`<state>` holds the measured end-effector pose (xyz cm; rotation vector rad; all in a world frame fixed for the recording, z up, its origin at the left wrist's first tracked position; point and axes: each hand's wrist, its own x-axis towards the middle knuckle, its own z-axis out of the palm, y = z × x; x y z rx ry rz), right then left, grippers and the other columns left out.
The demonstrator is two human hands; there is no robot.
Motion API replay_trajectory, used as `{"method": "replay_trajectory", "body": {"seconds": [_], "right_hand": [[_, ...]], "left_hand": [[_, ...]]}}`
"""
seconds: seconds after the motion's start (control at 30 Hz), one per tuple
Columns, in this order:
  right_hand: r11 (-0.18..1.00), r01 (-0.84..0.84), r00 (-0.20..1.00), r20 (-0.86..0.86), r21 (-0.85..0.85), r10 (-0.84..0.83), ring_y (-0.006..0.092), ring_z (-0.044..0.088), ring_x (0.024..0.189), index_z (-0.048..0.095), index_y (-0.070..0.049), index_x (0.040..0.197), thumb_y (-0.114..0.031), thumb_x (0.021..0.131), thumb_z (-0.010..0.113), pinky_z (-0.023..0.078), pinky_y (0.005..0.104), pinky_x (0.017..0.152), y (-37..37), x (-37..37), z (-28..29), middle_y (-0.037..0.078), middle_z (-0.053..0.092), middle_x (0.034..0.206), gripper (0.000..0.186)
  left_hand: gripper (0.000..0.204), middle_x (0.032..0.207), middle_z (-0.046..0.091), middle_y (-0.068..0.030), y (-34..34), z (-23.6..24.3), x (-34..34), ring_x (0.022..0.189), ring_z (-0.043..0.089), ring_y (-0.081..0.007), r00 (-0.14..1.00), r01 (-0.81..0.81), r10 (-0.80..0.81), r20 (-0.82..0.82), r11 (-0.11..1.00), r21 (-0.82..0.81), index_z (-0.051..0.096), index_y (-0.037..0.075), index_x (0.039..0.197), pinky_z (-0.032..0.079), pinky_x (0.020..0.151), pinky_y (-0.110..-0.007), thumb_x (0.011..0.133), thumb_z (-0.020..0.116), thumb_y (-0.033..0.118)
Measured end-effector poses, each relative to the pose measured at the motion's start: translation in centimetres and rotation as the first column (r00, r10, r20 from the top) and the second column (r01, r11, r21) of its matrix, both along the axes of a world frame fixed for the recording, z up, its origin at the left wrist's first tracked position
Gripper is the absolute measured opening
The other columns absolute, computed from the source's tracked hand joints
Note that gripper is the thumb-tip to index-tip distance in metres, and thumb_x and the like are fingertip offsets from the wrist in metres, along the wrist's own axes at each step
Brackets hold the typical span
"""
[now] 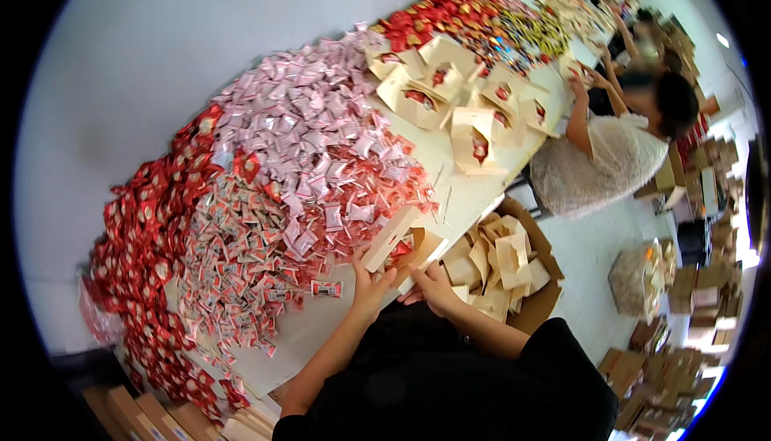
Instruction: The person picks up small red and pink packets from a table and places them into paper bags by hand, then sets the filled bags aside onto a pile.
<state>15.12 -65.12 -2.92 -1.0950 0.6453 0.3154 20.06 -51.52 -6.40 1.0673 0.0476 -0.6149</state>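
A cream folding paper box with its flaps up is held between my two hands at the table edge. Red wrapped pieces show inside it. My left hand grips the box's left side, fingers closed against the card. My right hand is closed at its lower right side, some fingers hidden beneath. Just beyond the box, pink and clear-red wrapped sweets spread over the table. One small red-and-white packet lies left of my left hand.
Piles of pale pink, dark red and striped packets cover the table's left. Several open boxes with red pieces stand farther right. A carton of flat boxes sits by my right arm. A co-worker works beyond.
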Motion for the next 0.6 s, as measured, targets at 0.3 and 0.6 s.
{"method": "replay_trajectory", "body": {"seconds": [0.3, 0.6], "right_hand": [[0.91, 0.403, 0.912, 0.128, -0.093, -0.391, 0.0101, 0.045, 0.048, 0.048, -0.014, 0.083, -0.021, 0.084, 0.054, 0.04, 0.0195, 0.044, -15.7, 8.9, -15.4, -0.001, 0.047, 0.059, 0.008], [0.853, 0.464, 0.885, 0.161, -0.239, -0.436, 0.0165, 0.052, 0.058, 0.054, -0.009, 0.082, -0.019, 0.08, 0.054, 0.046, 0.0253, 0.054, -22.0, 20.3, -14.5, 0.005, 0.056, 0.067, 0.01]], "left_hand": [[0.057, 0.12, 0.04, -0.0064, 8.2, 0.0, -2.0, 0.096, 0.05, -0.0168, 0.948, 0.002, -0.035, -0.317, 0.994, -0.105, 0.024, 0.018, 0.131, 0.044, 0.076, -0.035, 0.085, 0.056, 0.027], [0.044, 0.115, 0.045, -0.0057, 23.9, 1.6, -15.5, 0.095, 0.052, -0.0181, 0.587, -0.792, 0.765, -0.265, 0.611, 0.009, 0.039, 0.013, 0.122, 0.045, 0.077, -0.034, 0.082, 0.058, 0.017]]}}
